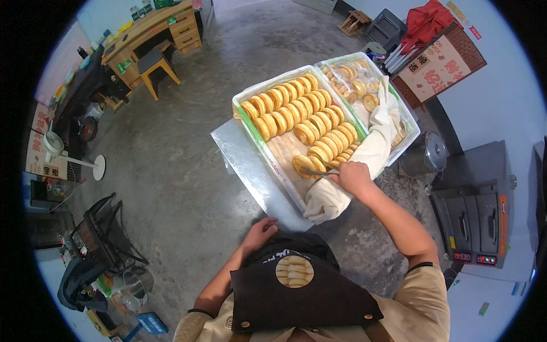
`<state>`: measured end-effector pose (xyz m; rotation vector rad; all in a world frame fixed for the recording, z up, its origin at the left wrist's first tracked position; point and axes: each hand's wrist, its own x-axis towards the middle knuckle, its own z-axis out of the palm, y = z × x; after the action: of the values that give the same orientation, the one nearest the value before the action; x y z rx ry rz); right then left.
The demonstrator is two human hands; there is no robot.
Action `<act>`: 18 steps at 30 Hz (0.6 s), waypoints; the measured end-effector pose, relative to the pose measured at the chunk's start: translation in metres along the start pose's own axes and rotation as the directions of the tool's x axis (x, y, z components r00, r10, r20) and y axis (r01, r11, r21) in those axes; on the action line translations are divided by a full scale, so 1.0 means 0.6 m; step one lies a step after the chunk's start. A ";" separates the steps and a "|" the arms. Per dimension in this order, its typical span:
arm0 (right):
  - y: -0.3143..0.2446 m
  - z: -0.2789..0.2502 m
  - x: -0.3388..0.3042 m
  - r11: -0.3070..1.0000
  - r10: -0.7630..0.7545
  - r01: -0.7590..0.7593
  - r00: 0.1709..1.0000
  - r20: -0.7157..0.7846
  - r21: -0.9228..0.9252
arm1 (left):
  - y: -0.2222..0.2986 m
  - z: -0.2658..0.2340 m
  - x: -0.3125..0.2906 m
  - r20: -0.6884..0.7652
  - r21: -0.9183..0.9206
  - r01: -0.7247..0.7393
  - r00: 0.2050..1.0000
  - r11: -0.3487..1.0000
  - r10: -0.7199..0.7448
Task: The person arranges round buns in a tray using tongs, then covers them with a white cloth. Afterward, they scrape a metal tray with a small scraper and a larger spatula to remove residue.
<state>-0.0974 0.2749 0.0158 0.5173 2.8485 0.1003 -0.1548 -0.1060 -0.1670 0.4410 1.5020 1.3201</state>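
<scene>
My right hand is closed around the handles of dark metal tongs. The tong tips are at a round golden pastry at the near end of a white tray; whether they grip it I cannot tell. Several rows of similar flat pastries stand on edge in the tray, with bare brownish base showing at the near left. A cream cloth lies bunched over the tray's right and near edges. Near my dark apron, my left hand hangs empty, its fingers loosely bent and apart.
A second white box with bagged pastries adjoins the tray. Both rest on a metal-topped table. To the right are a lidded metal pot and an oven. A fan and folding chair stand left.
</scene>
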 end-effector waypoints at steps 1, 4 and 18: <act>0.002 0.007 0.006 1.000 0.020 -0.021 0.999 0.042 0.015 | -0.002 -0.001 0.000 -0.001 0.011 0.002 1.000 1.000 -0.002; 0.002 0.037 0.009 0.995 0.061 -0.069 0.992 0.111 0.067 | -0.016 -0.005 0.005 -0.003 0.123 -0.042 0.999 0.991 0.042; -0.020 0.074 0.074 0.963 -0.025 0.098 0.960 -0.279 0.252 | 0.013 -0.010 -0.020 -0.006 0.059 0.004 1.000 0.998 -0.004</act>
<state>-0.1307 0.2805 -0.0388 0.4977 3.1681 -0.2430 -0.1578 -0.1158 -0.1555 0.4727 1.5490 1.2771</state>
